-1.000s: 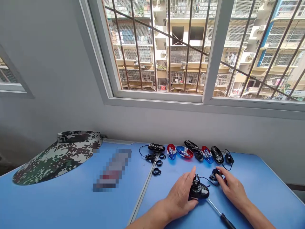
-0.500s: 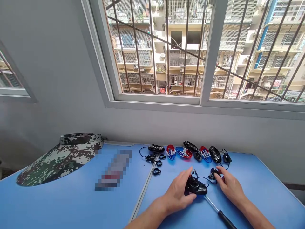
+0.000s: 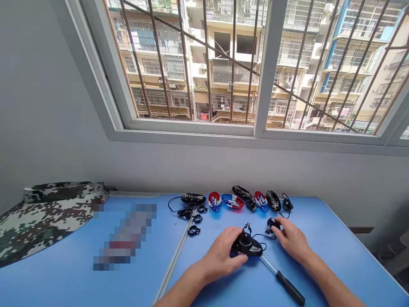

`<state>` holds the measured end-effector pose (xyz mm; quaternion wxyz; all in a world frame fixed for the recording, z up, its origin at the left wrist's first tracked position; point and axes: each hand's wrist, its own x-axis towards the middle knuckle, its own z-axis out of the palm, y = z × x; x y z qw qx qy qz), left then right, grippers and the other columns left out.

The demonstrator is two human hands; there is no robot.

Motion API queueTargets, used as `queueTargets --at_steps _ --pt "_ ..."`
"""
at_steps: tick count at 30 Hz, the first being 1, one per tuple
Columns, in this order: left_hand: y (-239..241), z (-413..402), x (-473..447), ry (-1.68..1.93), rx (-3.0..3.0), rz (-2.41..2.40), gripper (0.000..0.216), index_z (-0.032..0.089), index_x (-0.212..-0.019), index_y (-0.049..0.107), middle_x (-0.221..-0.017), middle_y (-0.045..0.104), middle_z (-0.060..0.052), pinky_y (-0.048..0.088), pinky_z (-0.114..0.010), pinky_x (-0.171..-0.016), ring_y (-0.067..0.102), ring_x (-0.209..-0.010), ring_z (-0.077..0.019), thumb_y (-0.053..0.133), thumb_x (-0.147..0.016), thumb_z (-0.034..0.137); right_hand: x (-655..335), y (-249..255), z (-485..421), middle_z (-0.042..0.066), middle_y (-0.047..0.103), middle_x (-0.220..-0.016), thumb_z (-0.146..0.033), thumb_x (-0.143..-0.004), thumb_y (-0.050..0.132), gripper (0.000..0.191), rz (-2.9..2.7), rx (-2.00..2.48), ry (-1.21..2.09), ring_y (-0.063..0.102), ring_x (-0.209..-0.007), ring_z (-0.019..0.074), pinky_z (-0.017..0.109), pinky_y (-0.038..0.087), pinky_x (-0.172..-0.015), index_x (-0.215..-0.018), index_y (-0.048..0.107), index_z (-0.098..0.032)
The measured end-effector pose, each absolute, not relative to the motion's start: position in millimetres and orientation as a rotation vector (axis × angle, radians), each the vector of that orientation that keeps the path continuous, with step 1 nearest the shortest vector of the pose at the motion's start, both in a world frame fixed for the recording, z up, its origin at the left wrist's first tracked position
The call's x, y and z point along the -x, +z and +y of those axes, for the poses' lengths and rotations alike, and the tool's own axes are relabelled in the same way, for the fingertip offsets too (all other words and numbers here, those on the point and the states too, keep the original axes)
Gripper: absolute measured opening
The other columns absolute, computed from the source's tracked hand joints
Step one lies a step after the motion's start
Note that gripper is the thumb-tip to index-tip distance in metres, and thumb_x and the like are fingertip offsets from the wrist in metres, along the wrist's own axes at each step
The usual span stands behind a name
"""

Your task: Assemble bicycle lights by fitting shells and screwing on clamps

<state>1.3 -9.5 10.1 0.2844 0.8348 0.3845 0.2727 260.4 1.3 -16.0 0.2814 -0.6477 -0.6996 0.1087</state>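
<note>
My left hand [image 3: 223, 255] is wrapped round the left end of a black oval bike horn [image 3: 254, 248]. A round black part and an upright ring clamp [image 3: 247, 228] with a screw top it. A thin black cable [image 3: 262, 236] runs from the horn to a small black button switch [image 3: 271, 226]. My right hand [image 3: 290, 239] pinches this switch between thumb and fingers, just above the table. Against the horn's lower right edge, the metal shaft of a screwdriver [image 3: 289, 288] ends; its black handle points towards me.
Several black horns [image 3: 193, 198] and red-and-blue oval shells [image 3: 215, 202] line the back of the blue table [image 3: 223, 290]. Loose black ring clamps [image 3: 193, 230] lie beside the table seam. To the left are a camouflage visor [image 3: 54, 217] and a blurred-out object [image 3: 128, 238].
The view has turned to the right, so everything sits further left in it. Both hands keep the same hold on the horn and the switch.
</note>
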Motion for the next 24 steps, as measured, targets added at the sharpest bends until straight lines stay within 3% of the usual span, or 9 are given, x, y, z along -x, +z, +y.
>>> queueTargets --at_steps 6,9,11,13,16,19,24 --pt "33.0 -21.1 9.0 0.904 -2.506 1.101 0.054 0.019 -0.132 0.047 -0.134 0.055 -0.014 0.036 -0.049 -0.106 0.045 -0.126 -0.0325 0.060 -0.080 0.022 -267.1 -29.0 4.0 0.003 0.072 -0.093 -0.051 -0.084 0.042 0.036 -1.816 1.720 0.300 0.063 -0.061 0.0184 0.030 0.048 -0.057 -0.100 0.063 -0.026" --pt "51.3 -11.5 29.1 0.974 -2.530 1.450 0.056 0.017 -0.142 0.035 -0.137 0.054 -0.013 0.033 -0.050 -0.108 0.034 -0.135 -0.0311 0.047 -0.088 0.021 -272.1 -35.1 9.2 0.003 0.072 -0.096 -0.054 -0.083 0.043 0.038 -1.806 1.722 0.311 0.064 -0.062 0.0187 0.029 0.048 -0.056 -0.101 0.062 -0.027" --pt "60.1 3.3 57.0 0.889 -2.422 1.856 0.059 0.015 -0.146 0.028 -0.141 0.052 -0.010 0.030 -0.042 -0.111 0.031 -0.138 -0.0249 0.041 -0.088 0.019 -273.9 -36.6 11.4 0.003 0.072 -0.098 -0.055 -0.082 0.043 0.039 -1.806 1.721 0.330 0.065 -0.064 0.0189 0.030 0.049 -0.056 -0.102 0.061 -0.027" --pt "63.3 20.6 96.4 0.865 -2.278 2.068 0.066 0.007 -0.147 0.019 -0.140 0.053 -0.013 0.024 -0.046 -0.113 0.028 -0.140 -0.0258 0.036 -0.084 0.011 -274.4 -37.1 12.2 0.003 0.072 -0.099 -0.056 -0.082 0.041 0.040 -1.809 1.727 0.340 0.066 -0.065 0.0192 0.030 0.050 -0.057 -0.102 0.060 -0.027" --pt "59.4 39.0 163.5 0.784 -2.037 2.313 0.072 0.001 -0.146 0.014 -0.129 0.061 -0.019 0.033 -0.054 -0.103 0.039 -0.133 -0.0328 0.034 -0.077 0.006 -273.8 -37.9 12.7 0.003 0.072 -0.097 -0.055 -0.082 0.040 0.040 -1.804 1.741 0.321 0.066 -0.066 0.0204 0.031 0.050 -0.058 -0.101 0.060 -0.027" --pt "50.1 40.4 215.5 0.679 -1.914 2.409 0.075 0.007 -0.146 0.017 -0.117 0.070 -0.014 0.042 -0.051 -0.094 0.051 -0.123 -0.0340 0.035 -0.073 0.006 -272.7 -38.7 13.5 0.004 0.073 -0.096 -0.055 -0.081 0.040 0.040 -1.794 1.739 0.306 0.067 -0.067 0.0215 0.031 0.050 -0.057 -0.100 0.061 -0.026" --pt "30.1 32.9 240.0 0.619 -1.957 2.364 0.076 0.012 -0.147 0.019 -0.124 0.067 -0.009 0.036 -0.046 -0.102 0.042 -0.132 -0.0282 0.037 -0.073 0.006 -271.9 -36.9 14.5 0.005 0.073 -0.093 -0.056 -0.080 0.039 0.042 -1.789 1.748 0.322 0.066 -0.063 0.0214 0.032 0.051 -0.058 -0.099 0.062 -0.025"
